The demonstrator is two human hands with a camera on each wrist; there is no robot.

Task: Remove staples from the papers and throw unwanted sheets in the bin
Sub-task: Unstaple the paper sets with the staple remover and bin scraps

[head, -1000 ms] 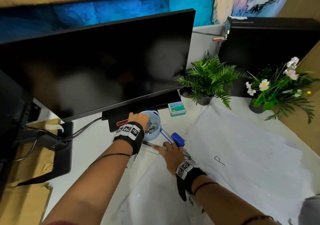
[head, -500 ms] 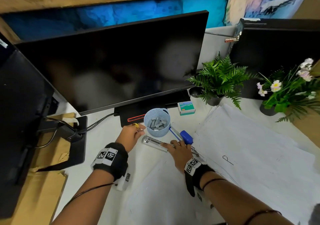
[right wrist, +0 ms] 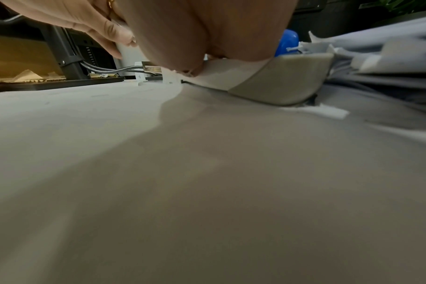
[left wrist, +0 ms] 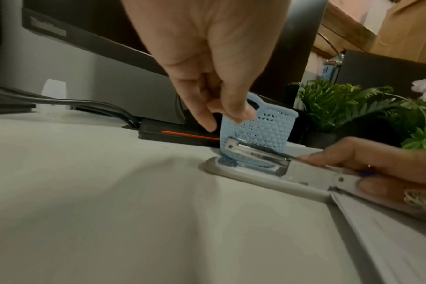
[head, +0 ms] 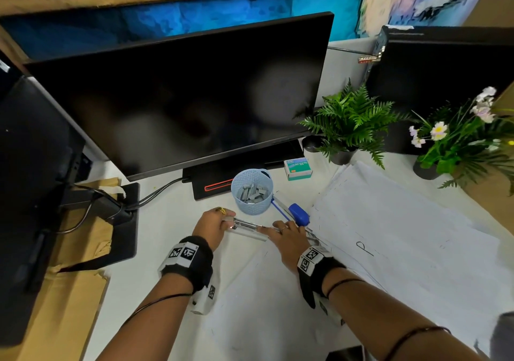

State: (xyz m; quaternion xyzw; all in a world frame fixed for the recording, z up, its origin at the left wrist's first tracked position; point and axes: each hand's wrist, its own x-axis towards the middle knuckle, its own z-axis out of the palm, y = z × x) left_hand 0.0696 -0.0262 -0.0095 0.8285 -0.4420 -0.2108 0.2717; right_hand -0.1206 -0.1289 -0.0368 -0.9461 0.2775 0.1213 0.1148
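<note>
A clear stapler (head: 250,228) lies opened out flat on the desk, its metal magazine (left wrist: 255,153) pointing left. My right hand (head: 274,228) holds it at the hinge, index finger along the magazine and thumb against the side. My left hand (head: 226,217) hovers at the magazine's far end with fingers pinched (left wrist: 226,117), apparently on a small grey strip of staples. Just behind stands a light blue basket (head: 252,193) with several staple strips in it. White papers (head: 403,235) spread over the right of the desk. No bin is in view.
A blue-handled tool (head: 299,214) lies between the basket and the papers. A green staple box (head: 297,168) sits behind it. The monitor (head: 180,90) and its base block the back, two potted plants (head: 350,121) stand at the right, and cardboard (head: 69,291) lies at the left.
My left hand came out of the blue basket and moved down to the open stapler's left end. My right hand stayed on the stapler.
</note>
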